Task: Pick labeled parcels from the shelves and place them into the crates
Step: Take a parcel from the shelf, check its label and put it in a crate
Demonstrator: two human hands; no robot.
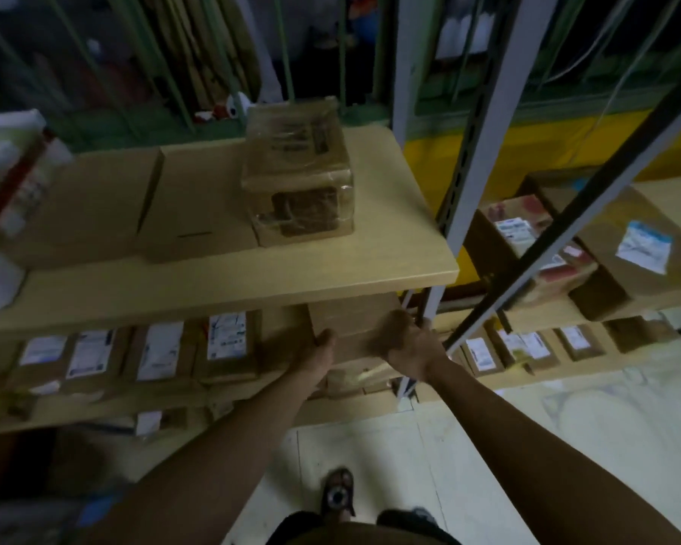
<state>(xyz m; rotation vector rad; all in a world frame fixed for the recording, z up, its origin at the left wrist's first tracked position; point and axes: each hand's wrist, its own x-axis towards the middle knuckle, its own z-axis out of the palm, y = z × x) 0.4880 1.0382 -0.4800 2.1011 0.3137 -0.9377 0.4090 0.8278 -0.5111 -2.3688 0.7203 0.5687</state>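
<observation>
Nearest: person's dark shorts at btm edge, one sandalled foot (337, 492) on pale floor (468, 446). Two bare forearms reach fwd & up to the rack.

Left hand (320, 343) sits vs the left side of a brown parcel (352, 324), fingers curled onto it. Right hand (407, 342) is on the parcel's right side, fingers spread over its top right edge. Both hands hold the parcel between them, a narrow gap apart. Motion blur, so exact finger lie can't be told.

The parcel is on the 2nd shelf level, at that shelf's right end, tucked under the right front corner of the top shelf board (252, 285), just beside the white upright (429, 304). A taped carton (354, 377) is directly under it.

Left of the hands on the same level: a row of labelled parcels (160, 350) standing side by side along the front edge, white labels facing out. One more shelf below, w/ a small white-tagged item (148, 422) near its front edge.

Top shelf board: a plastic-wrapped box (299, 175) toward the right end, set back from the front edge. Flat cardboard (195, 202) lies touching its left side. White bagged goods (6, 171) at the left end, blurred.

Right of the upright, a 2nd rack: big brown cartons w/ white-blue labels (641, 245) up top, smaller labelled parcels (523, 342) on the level below.

Farthest: green bars (280, 45) & a yellow wall strip (527, 135), too dim for detail.
</observation>
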